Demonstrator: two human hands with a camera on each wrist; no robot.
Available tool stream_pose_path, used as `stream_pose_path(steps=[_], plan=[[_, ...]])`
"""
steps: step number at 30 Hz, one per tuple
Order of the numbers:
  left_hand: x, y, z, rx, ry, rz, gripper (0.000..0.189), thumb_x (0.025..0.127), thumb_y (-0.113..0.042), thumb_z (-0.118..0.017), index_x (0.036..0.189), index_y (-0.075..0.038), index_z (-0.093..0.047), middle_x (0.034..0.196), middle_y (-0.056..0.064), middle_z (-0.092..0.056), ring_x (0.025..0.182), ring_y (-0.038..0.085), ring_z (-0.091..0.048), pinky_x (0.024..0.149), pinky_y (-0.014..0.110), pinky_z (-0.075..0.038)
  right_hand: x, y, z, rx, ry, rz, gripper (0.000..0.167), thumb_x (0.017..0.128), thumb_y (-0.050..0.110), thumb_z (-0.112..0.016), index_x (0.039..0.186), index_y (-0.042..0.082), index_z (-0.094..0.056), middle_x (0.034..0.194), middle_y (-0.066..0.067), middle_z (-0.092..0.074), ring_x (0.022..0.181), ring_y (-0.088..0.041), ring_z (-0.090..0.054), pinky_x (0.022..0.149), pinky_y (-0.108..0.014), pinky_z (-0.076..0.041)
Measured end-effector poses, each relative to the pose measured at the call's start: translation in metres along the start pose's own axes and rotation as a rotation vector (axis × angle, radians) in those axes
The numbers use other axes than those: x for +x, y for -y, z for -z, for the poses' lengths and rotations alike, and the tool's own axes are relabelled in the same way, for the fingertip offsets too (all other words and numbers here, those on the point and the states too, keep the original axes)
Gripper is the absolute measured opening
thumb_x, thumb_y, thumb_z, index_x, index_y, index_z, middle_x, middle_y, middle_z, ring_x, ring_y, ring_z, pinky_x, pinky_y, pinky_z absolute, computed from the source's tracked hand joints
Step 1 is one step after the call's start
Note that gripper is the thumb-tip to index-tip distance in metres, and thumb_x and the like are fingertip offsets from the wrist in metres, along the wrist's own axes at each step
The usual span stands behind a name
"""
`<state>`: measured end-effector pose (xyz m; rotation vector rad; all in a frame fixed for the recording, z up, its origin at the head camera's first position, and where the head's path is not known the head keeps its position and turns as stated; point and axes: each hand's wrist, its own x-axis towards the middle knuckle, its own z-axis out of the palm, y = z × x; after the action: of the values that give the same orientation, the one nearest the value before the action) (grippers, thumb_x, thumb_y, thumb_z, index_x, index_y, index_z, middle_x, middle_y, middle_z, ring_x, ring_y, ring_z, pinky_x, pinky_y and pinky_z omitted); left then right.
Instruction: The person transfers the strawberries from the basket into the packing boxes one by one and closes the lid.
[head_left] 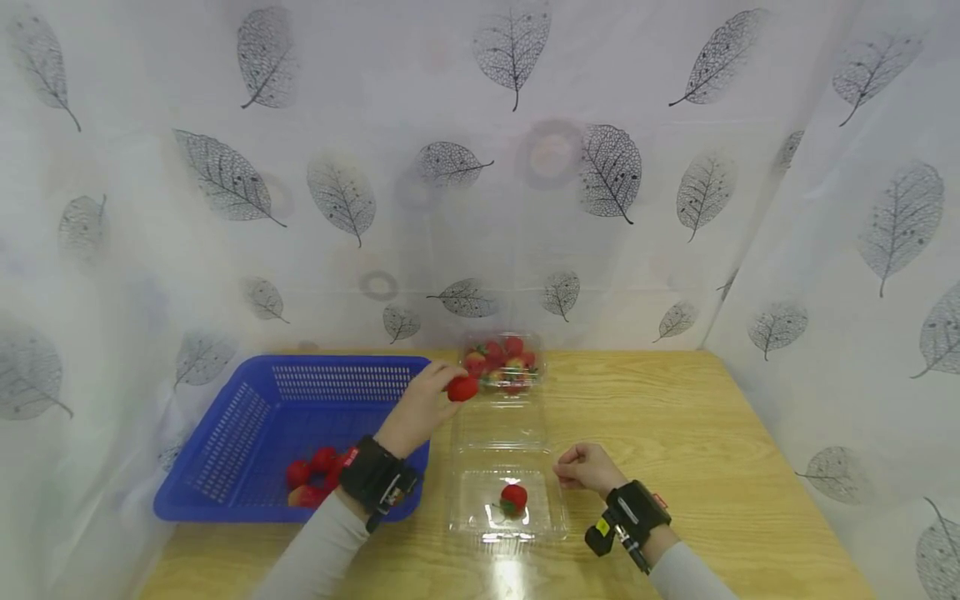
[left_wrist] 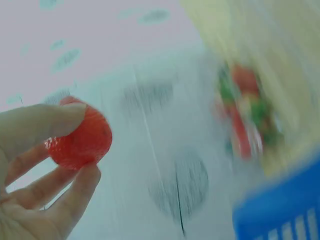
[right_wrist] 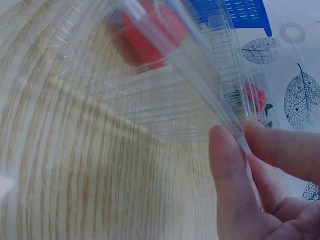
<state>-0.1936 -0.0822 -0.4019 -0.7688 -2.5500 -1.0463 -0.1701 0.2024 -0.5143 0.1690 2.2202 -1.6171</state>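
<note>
My left hand point(head_left: 422, 407) pinches a red strawberry point(left_wrist: 82, 137) between thumb and fingers, raised beside the right rim of the blue basket point(head_left: 292, 512). With thumb and fingertips my right hand point(head_left: 588, 468) grips the right edge of a clear plastic clamshell box point(head_left: 468, 500). Its lid lies folded back, away from me. Inside the near half sits one strawberry point(head_left: 513, 497) with a green leafy top; the right wrist view shows it blurred through the plastic wall.
Several strawberries point(head_left: 324, 460) lie in the blue basket, partly hidden behind the left wrist. Behind the open box stands another clear box point(head_left: 542, 354) filled with strawberries. A leaf-printed white curtain point(head_left: 465, 242) borders the wooden table point(head_left: 660, 408).
</note>
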Motion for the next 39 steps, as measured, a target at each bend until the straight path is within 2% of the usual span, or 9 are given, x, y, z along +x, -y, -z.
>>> stream_pose_path(steps=[4,7,14,19,22,27,32,39], plan=[[-0.003,-0.021,-0.028,0.042,-0.032,-0.139,0.040,0.064,0.007,-0.076,0.100,-0.002,-0.061,0.099,0.011,-0.057,0.093,0.025,-0.058,0.081,0.035,-0.051,0.001,0.000,0.000,-0.002,-0.001,-0.002,0.010,0.082,-0.004,-0.061,0.087,-0.008,-0.054,0.076,-0.012,-0.064,0.064,-0.015,-0.062,0.062,-0.031,-0.055],[-0.008,-0.032,-0.049,0.081,-0.008,-0.166,0.038,0.065,0.006,-0.076,0.099,-0.004,-0.061,0.099,0.010,-0.057,0.093,0.025,-0.058,0.082,0.035,-0.050,0.000,0.000,0.000,-0.002,-0.003,-0.003,0.010,0.082,-0.003,-0.061,0.087,-0.008,-0.054,0.076,-0.012,-0.064,0.064,-0.015,-0.063,0.062,-0.031,-0.055],[-0.030,-0.047,-0.097,0.096,0.211,-0.041,0.039,0.074,0.001,-0.071,0.111,-0.005,-0.060,0.111,0.010,-0.055,0.102,0.024,-0.054,0.084,0.028,-0.048,0.001,0.000,0.000,-0.004,-0.007,0.007,0.011,0.081,-0.004,-0.062,0.086,-0.009,-0.053,0.073,-0.011,-0.062,0.063,-0.015,-0.062,0.062,-0.033,-0.055],[-0.041,-0.043,-0.129,0.041,0.327,0.010,0.036,0.071,0.003,-0.069,0.106,-0.006,-0.062,0.103,0.004,-0.055,0.092,0.015,-0.054,0.077,0.022,-0.047,0.002,-0.002,0.001,-0.012,-0.003,0.024,0.011,0.081,-0.004,-0.061,0.086,-0.009,-0.054,0.070,-0.008,-0.060,0.062,-0.015,-0.062,0.063,-0.034,-0.055],[-0.047,-0.037,-0.144,0.052,0.375,0.017,0.032,0.069,0.001,-0.070,0.099,-0.007,-0.062,0.094,0.001,-0.055,0.086,0.011,-0.052,0.074,0.019,-0.045,0.002,-0.003,0.001,-0.004,0.010,0.034,0.011,0.081,-0.004,-0.061,0.086,-0.009,-0.054,0.070,-0.007,-0.060,0.062,-0.014,-0.062,0.063,-0.034,-0.055],[-0.054,-0.028,-0.159,0.134,0.392,0.007,0.028,0.068,-0.002,-0.072,0.094,-0.007,-0.063,0.086,0.000,-0.053,0.081,0.011,-0.051,0.072,0.018,-0.043,0.003,-0.005,0.002,0.002,0.016,0.032,0.011,0.081,-0.003,-0.062,0.086,-0.009,-0.054,0.073,-0.008,-0.063,0.063,-0.014,-0.062,0.063,-0.033,-0.055],[-0.057,-0.021,-0.165,0.187,0.374,-0.029,0.028,0.064,-0.004,-0.073,0.090,-0.007,-0.064,0.081,0.000,-0.052,0.074,0.011,-0.051,0.066,0.017,-0.042,0.003,-0.004,0.001,0.002,0.011,0.020,0.010,0.081,-0.004,-0.062,0.086,-0.009,-0.054,0.074,-0.010,-0.064,0.063,-0.014,-0.062,0.062,-0.032,-0.055],[-0.057,-0.018,-0.167,0.157,0.383,0.017,0.028,0.064,0.000,-0.072,0.090,-0.006,-0.064,0.082,0.000,-0.052,0.073,0.012,-0.051,0.065,0.017,-0.042,0.002,-0.002,0.002,0.013,0.032,0.033,0.011,0.082,-0.004,-0.061,0.087,-0.010,-0.053,0.079,-0.016,-0.065,0.063,-0.013,-0.062,0.063,-0.032,-0.055]])
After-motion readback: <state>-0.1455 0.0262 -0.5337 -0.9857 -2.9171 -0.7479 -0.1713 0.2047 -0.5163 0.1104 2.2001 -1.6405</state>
